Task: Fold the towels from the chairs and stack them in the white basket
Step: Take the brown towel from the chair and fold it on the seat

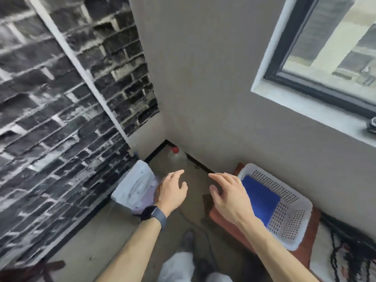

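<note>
A white perforated basket (293, 202) stands on a brown wooden surface (311, 237) at the right, against the wall. A folded blue towel (262, 198) lies flat inside it. My right hand (230, 198) hovers just left of the basket with relaxed fingers, holding nothing. My left hand (173, 192), with a dark watch on its wrist, is raised over the floor, fingers loose and empty. Beside the left hand a pale purple cloth (145, 202) lies under a white fan-like object (136, 186).
A dark brick-pattern wall (50, 119) runs along the left, and a grey wall with a window (329, 53) is ahead. A bottle with a red cap (175, 153) stands in the floor corner. A patterned textile (345, 259) lies at the lower right.
</note>
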`<state>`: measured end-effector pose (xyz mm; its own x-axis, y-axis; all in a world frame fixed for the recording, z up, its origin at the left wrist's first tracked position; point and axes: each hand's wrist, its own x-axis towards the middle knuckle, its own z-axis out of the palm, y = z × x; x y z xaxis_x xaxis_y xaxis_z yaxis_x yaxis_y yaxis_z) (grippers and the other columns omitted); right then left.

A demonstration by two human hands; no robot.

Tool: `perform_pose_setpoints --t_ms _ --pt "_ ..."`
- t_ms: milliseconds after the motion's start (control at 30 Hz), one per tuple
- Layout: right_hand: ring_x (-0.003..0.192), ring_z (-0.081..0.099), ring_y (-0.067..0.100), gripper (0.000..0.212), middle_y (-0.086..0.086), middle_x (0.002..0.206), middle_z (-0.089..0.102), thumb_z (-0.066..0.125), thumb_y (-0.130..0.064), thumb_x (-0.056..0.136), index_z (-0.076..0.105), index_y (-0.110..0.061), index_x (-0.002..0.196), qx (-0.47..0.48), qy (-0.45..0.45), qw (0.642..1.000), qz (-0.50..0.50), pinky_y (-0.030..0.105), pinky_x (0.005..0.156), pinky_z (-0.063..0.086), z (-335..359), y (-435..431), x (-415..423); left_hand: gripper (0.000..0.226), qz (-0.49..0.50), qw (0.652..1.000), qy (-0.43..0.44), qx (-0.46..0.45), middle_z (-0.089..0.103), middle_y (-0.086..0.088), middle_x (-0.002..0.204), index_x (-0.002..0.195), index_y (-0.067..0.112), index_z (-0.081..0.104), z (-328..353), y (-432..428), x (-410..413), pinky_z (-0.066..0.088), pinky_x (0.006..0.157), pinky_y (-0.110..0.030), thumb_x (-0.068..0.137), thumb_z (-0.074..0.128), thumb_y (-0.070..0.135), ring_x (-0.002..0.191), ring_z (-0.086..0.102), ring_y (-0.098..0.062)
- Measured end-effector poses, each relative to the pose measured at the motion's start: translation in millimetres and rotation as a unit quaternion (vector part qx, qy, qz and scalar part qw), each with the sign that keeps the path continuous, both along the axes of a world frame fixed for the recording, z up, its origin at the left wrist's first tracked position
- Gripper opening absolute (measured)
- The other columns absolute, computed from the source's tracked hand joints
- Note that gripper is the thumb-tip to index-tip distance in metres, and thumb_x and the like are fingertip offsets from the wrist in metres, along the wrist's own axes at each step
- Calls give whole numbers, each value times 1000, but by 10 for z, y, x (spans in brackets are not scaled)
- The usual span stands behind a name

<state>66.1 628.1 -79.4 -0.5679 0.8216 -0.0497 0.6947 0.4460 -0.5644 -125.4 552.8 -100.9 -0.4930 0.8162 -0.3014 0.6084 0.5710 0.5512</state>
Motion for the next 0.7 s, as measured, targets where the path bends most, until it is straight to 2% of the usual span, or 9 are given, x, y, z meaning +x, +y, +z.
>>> perform_pose_setpoints --t_ms 133,267,367,467,567,700 --pt "123 53 19 40 -12 125 67 49 -42 92 66 -30 126 51 32 988 139 37 104 47 131 -306 -516 48 146 989 15 25 57 -5 138 142 25 48 254 -817 -280 40 104 -36 95 49 34 128 50 -28" --pt "117 60 22 38 -10 121 69 49 -38 90 70 -27 120 73 51 953 289 35 101 47 229 -896 -1147 47 286 956 44 49 49 -2 147 146 22 45 498 -1915 -449 33 101 -25 99 50 26 133 45 -23" --pt "116 59 22 37 -7 121 70 49 -38 91 70 -26 118 76 60 918 385 36 98 48 370 -1572 -1612 46 386 917 80 61 50 0 145 145 25 46 659 -2847 -492 31 99 -22 99 50 26 132 46 -20" --pt "107 58 24 34 -6 113 70 51 -36 90 69 -27 117 60 74 876 473 34 89 49 523 -2363 -2001 43 477 868 130 49 58 -1 134 138 26 54 787 -3816 -494 33 98 -23 95 54 27 123 53 -20" --pt "104 60 27 40 -6 113 70 44 -44 90 67 -30 120 62 94 831 545 40 91 51 664 -3231 -2341 41 554 814 167 43 63 0 127 132 28 59 919 -4774 -468 42 98 -30 91 58 29 116 58 -21" --pt "107 61 23 33 -15 116 68 45 -48 92 65 -37 117 53 119 776 618 40 93 50 771 -4440 -2768 41 628 754 191 30 63 1 130 133 28 59 1044 -5987 -447 45 100 -32 91 58 31 120 57 -20"
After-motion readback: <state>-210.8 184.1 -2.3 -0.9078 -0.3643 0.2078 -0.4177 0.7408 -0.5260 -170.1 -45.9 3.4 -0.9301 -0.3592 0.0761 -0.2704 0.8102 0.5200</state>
